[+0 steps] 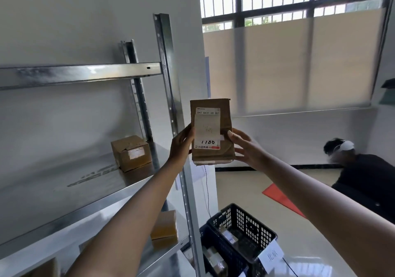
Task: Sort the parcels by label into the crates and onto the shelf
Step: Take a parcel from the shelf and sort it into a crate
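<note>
Parcel: a brown box (211, 132) held up in the air, in front of the shelf post and above the crates. Its long side runs up and down. The face with the white label (207, 130) looks back at the camera. The label's writing is the right way up, so the top of the box points up.
Left hand: the left hand (181, 143) holds the box's left edge, with its fingers curled onto that side.
Right hand: the right hand (249, 148) holds the box's right edge. The thumb lies on the front and the other fingers go behind the box.
Shelf: a metal rack (89, 74) on the left. A small brown box (131, 153) sits on the middle board, near the back post. Another brown box (164, 225) sits on the board below it.
Crates: two dark crates (245, 225) stand on the floor just right of the rack. The near one has a white tag (271, 255). Small boxes lie inside them.
Other person: a person in dark clothes (367, 176) is low down at the far right.
</note>
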A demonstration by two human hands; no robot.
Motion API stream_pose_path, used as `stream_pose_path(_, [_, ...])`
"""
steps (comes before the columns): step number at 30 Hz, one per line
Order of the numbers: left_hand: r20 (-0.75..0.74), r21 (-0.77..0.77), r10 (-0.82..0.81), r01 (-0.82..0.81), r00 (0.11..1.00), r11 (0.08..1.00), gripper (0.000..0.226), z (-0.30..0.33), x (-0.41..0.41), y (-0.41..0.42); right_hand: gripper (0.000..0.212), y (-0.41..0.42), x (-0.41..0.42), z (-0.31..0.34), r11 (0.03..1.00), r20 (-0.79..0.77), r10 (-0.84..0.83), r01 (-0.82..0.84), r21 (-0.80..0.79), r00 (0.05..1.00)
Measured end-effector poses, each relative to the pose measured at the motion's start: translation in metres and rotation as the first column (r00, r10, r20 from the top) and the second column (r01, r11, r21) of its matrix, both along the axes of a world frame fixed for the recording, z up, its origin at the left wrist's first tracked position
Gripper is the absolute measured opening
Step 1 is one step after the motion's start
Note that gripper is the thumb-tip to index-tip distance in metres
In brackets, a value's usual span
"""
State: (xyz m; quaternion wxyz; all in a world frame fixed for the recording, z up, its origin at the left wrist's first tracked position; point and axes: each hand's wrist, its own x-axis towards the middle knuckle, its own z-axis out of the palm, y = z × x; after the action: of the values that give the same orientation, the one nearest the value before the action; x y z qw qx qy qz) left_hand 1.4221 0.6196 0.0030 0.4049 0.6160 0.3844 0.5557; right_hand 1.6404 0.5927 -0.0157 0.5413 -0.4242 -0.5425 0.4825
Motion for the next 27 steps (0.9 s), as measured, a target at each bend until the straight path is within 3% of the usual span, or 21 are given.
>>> stream_pose_path(5, [0.006,-0.018,-0.011,0.011,1.0,1.0,0.042,-0.007,0.057,0.004,0.056,0.004,0.057,-0.006,1.0,-0.007,-0.005,0.005,-0.021,1.0])
stream_pose_path(13, [0.019,-0.062,-0.015,0.016,1.0,0.998,0.042,-0.023,0.133,0.007,0.06,0.009,0.133,-0.021,0.998,-0.006,-0.027,0.027,-0.062,1.0])
stream_pose_path(21, [0.034,-0.103,-0.066,0.069,0.997,0.992,0.024,-0.034,0.184,0.02,0.063,0.022,0.183,-0.041,0.993,-0.011,-0.07,0.069,-0.093,0.997])
stream_pose_path(27, [0.044,-0.126,-0.101,0.106,0.994,0.986,0.039,-0.046,0.216,0.057,0.058,0.055,0.215,-0.057,0.987,-0.032,-0.106,0.101,-0.121,0.994])
